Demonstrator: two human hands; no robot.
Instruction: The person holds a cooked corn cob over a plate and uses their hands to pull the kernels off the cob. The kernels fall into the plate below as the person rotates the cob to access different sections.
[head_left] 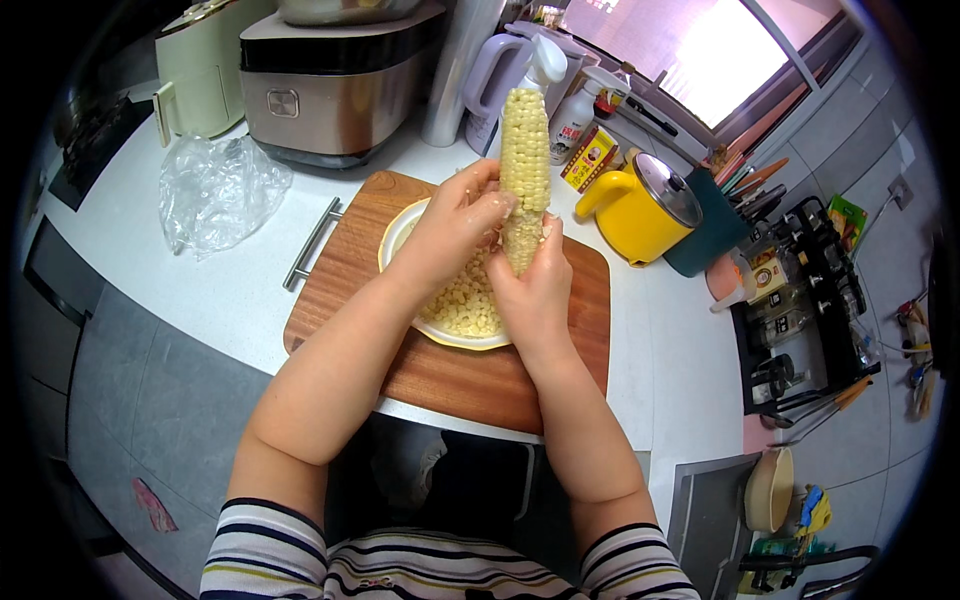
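Observation:
A pale yellow corn cob (526,140) stands nearly upright between my two hands. Its upper part is full of kernels, while the lower part looks stripped. My right hand (535,295) is closed round the bare lower end. Higher up, my left hand (462,222) presses its thumb and curled fingers against the cob's left side, with small bits of corn stuck to them. Under my hands a white plate (472,341) with a yellow rim holds loose corn kernels (462,303). The plate rests on a brown wooden cutting board (440,385), partly hidden by my forearms.
A metal handle (313,243) sticks out from the board's left side. Behind lie a crumpled clear plastic bag (222,192), a rice cooker (325,105) and a lilac jug (492,85). To the right stand a yellow electric pot (632,215) and a dark green utensil holder (703,225).

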